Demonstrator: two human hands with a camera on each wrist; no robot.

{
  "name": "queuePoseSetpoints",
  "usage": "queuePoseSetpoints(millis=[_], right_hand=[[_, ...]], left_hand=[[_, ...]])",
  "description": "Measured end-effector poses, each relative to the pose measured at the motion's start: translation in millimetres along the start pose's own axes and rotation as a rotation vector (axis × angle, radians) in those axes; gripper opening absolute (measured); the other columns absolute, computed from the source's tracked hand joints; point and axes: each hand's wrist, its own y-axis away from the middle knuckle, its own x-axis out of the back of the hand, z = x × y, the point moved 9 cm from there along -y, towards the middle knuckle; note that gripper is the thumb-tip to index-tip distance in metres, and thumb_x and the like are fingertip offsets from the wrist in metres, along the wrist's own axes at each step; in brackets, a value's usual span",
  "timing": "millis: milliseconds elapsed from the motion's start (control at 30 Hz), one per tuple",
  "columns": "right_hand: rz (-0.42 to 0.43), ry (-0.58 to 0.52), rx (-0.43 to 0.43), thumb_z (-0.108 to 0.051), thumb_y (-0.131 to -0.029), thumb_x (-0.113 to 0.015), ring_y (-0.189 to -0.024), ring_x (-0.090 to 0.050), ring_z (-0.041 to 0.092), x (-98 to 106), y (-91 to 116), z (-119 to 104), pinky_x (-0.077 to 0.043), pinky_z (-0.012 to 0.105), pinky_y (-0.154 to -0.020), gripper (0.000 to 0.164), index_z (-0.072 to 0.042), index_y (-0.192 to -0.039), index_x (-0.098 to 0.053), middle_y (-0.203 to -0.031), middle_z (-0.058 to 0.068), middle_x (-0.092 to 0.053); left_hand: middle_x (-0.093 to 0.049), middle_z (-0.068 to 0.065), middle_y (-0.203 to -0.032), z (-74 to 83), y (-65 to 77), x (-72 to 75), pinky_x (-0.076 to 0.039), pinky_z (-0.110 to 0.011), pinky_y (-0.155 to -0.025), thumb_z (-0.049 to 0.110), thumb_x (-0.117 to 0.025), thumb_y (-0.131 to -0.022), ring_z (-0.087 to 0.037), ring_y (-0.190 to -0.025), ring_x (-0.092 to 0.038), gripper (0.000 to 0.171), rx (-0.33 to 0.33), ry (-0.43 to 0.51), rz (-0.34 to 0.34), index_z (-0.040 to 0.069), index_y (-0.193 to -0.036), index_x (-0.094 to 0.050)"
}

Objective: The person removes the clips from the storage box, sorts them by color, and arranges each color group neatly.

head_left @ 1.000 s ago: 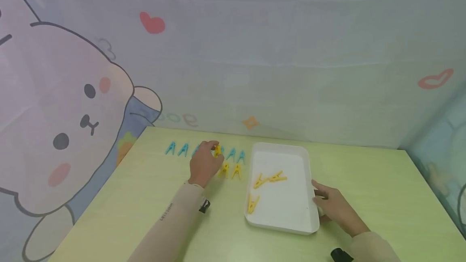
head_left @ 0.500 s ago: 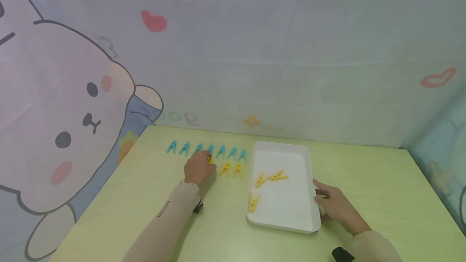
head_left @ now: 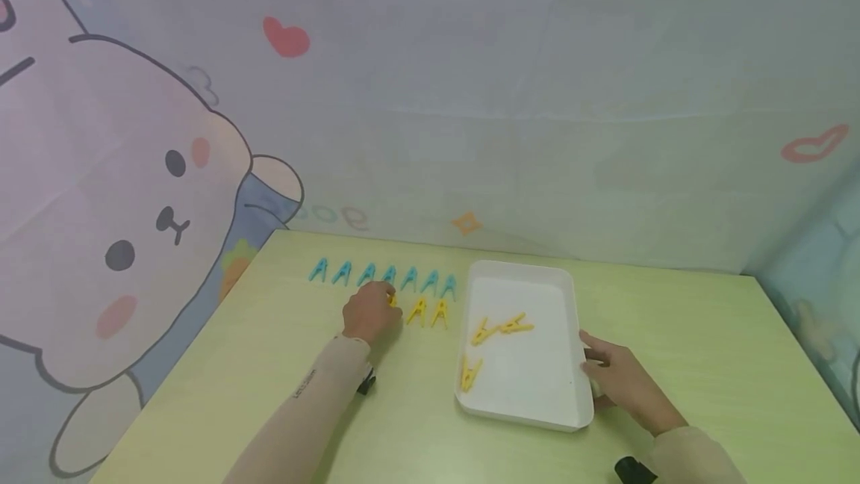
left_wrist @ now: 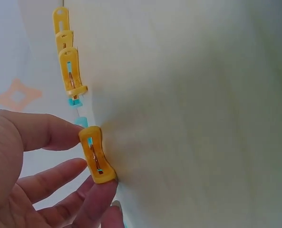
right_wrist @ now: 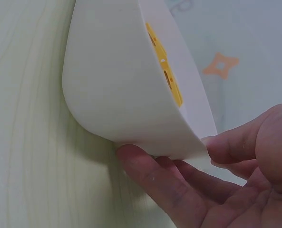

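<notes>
My left hand [head_left: 371,312] pinches a yellow clothespin [left_wrist: 98,154] between thumb and fingers, close over the table. In the head view the hand covers most of that clothespin, which lines up left of two other yellow clothespins [head_left: 416,311]. Just behind, a row of several blue clothespins [head_left: 343,272] stretches along the table. My right hand [head_left: 625,379] holds the right side of a white tray [head_left: 524,394]; its thumb is at the rim and its fingers lie against the outer wall [right_wrist: 112,71]. Inside the tray are three yellow clothespins [head_left: 516,324].
The light wood-patterned table [head_left: 672,320] ends at the back against a printed cloth [head_left: 537,133] with a cartoon animal on the left. A dark wrist strap piece [head_left: 634,470] shows near the right sleeve.
My left hand has come left and toward me with the yellow clothespin, lowering it beside the yellow row, and has barely shifted over the last half second. The right hand stays at the tray.
</notes>
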Motion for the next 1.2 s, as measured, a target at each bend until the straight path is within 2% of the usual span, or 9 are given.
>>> queuePoseSetpoints(millis=[300,467,533,700,767,967,1200], right_hand=[[-0.016,-0.007,0.018,-0.006,-0.093,-0.043,-0.097,-0.056,0.030,1,1,0,-0.052,0.041,-0.063,0.056,-0.003,-0.143,-0.020,-0.134,0.031,-0.033],[-0.019,0.000,0.016,-0.007,-0.093,-0.043,-0.097,-0.056,0.030,2,1,0,-0.052,0.041,-0.062,0.056,-0.003,-0.144,-0.020,-0.134,0.032,-0.033],[-0.017,0.002,0.015,-0.007,-0.093,-0.043,-0.097,-0.056,0.030,1,1,0,-0.052,0.041,-0.062,0.055,-0.003,-0.143,-0.020,-0.134,0.032,-0.033],[-0.015,0.005,0.009,-0.007,-0.093,-0.042,-0.099,-0.055,0.031,-1,0,0,-0.052,0.040,-0.063,0.055,-0.003,-0.143,-0.020,-0.134,0.031,-0.033],[-0.013,0.010,0.004,-0.007,-0.093,-0.043,-0.099,-0.055,0.031,0,0,0,-0.052,0.040,-0.063,0.056,-0.003,-0.143,-0.020,-0.133,0.031,-0.033],[-0.011,0.005,-0.011,-0.007,-0.093,-0.044,-0.100,-0.055,0.031,0,-2,3,-0.052,0.040,-0.063,0.056,-0.004,-0.143,-0.022,-0.133,0.032,-0.033],[-0.003,-0.013,-0.003,-0.006,-0.092,-0.045,-0.097,-0.057,0.029,0,-1,3,-0.052,0.040,-0.063,0.056,-0.004,-0.143,-0.023,-0.134,0.030,-0.034]], left_hand=[[-0.062,-0.007,-0.105,-0.1,1.9,1.8,-0.039,-0.033,-0.042,0.021,-0.064,-0.074,-0.018,-0.054,-0.051,0.041,0.006,0.031,0.004,0.011,-0.114,-0.062],[-0.060,-0.006,-0.097,3.6,3.5,8.4,-0.028,-0.028,-0.036,0.023,-0.060,-0.074,-0.013,-0.043,-0.036,0.040,0.001,0.044,0.050,0.012,-0.113,-0.062],[-0.059,-0.007,-0.096,7.8,4.2,13.9,-0.027,-0.027,-0.036,0.024,-0.058,-0.074,-0.013,-0.042,-0.034,0.040,-0.011,0.060,0.079,0.012,-0.112,-0.062],[-0.058,-0.005,-0.097,29.3,7.6,24.9,-0.039,-0.032,-0.046,0.025,-0.053,-0.077,-0.017,-0.060,-0.049,0.035,-0.069,0.135,0.139,0.013,-0.109,-0.063],[-0.058,-0.004,-0.092,41.4,9.2,27.4,-0.040,-0.033,-0.049,0.024,-0.054,-0.077,-0.017,-0.064,-0.051,0.032,-0.099,0.184,0.156,0.013,-0.106,-0.063],[-0.056,-0.001,-0.080,72.5,13.9,35.2,-0.039,-0.031,-0.046,0.021,-0.056,-0.076,-0.017,-0.054,-0.049,0.032,-0.150,0.302,0.164,0.012,-0.107,-0.061],[-0.056,0.002,-0.067,106.2,16.9,35.7,-0.040,-0.030,-0.044,0.022,-0.054,-0.076,-0.014,-0.048,-0.048,0.041,-0.171,0.354,0.125,0.006,-0.114,-0.056]])
